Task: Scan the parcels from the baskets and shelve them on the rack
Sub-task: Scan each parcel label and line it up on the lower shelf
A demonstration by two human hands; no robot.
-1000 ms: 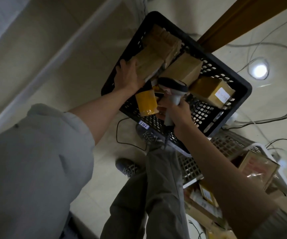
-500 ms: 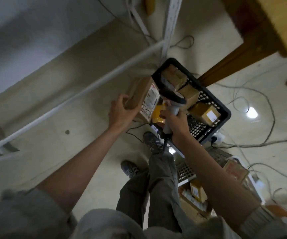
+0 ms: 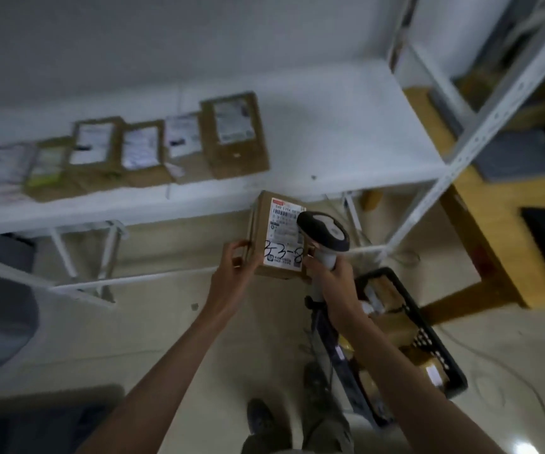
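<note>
One parcel (image 3: 266,235) is held up in front of the white rack (image 3: 330,132), where five boxes (image 3: 234,134) stand in a row on a shelf. One black basket (image 3: 428,326) sits on the pale floor. The left hand (image 3: 232,273) grips the parcel's edge; the right hand (image 3: 333,273) grips one scanner (image 3: 323,232) over its label.
</note>
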